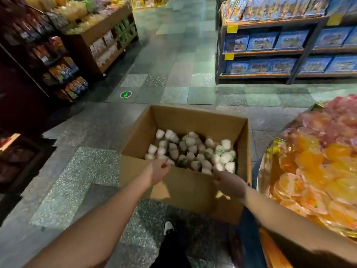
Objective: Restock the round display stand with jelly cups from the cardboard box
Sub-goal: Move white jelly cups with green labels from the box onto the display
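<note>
An open cardboard box [185,190] stands on the floor in front of me, and several white jelly cups [193,151] lie loose inside it. My left hand [157,172] hovers at the box's near rim with its fingers curled; I see nothing in them. My right hand [229,183] reaches over the near right corner, fingertips down among the cups; its back hides the fingers. The round display stand [266,165] is at my right, heaped with orange and pink jelly cups [316,171].
Blue shelving with boxed goods [289,47] stands across the aisle on the right. Snack racks [63,70] and a wooden display [104,39] line the left. Grey tiled floor [173,78] lies between them. My shoe [169,227] is just behind the box.
</note>
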A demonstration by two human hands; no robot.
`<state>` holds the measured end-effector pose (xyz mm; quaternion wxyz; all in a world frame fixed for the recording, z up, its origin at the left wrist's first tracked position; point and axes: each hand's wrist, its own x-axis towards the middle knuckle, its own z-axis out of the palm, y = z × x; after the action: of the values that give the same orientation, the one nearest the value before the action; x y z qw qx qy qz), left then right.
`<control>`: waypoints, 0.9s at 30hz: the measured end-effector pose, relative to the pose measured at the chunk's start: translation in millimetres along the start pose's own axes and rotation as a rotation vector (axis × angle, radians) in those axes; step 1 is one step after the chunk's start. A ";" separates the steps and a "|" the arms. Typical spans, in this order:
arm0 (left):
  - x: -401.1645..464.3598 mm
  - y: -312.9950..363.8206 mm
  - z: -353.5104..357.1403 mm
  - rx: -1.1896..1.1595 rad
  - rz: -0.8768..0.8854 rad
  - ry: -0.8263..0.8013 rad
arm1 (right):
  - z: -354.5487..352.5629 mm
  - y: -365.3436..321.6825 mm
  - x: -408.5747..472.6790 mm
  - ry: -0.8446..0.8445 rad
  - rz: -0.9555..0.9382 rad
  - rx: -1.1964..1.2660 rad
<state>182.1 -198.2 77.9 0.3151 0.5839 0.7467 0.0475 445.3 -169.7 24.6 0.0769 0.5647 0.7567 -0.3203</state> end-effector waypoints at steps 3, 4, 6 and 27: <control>59.4 -25.1 -12.9 -0.088 0.005 -0.022 | 1.8 1.8 51.0 -0.023 0.048 0.068; 77.6 -33.5 -17.1 -0.130 -0.006 -0.038 | 2.2 2.4 65.1 -0.018 0.071 0.085; 119.0 -52.8 -23.9 -0.215 -0.061 -0.082 | 5.3 4.4 96.6 -0.010 0.159 0.128; 332.5 -139.4 86.5 0.027 -0.497 -0.628 | 106.6 24.7 278.4 -0.106 0.939 0.479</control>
<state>70.4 32.3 -190.3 0.5220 0.3759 0.7332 -0.2205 344.0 -2.5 -201.8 0.1192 0.8275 0.3231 -0.4435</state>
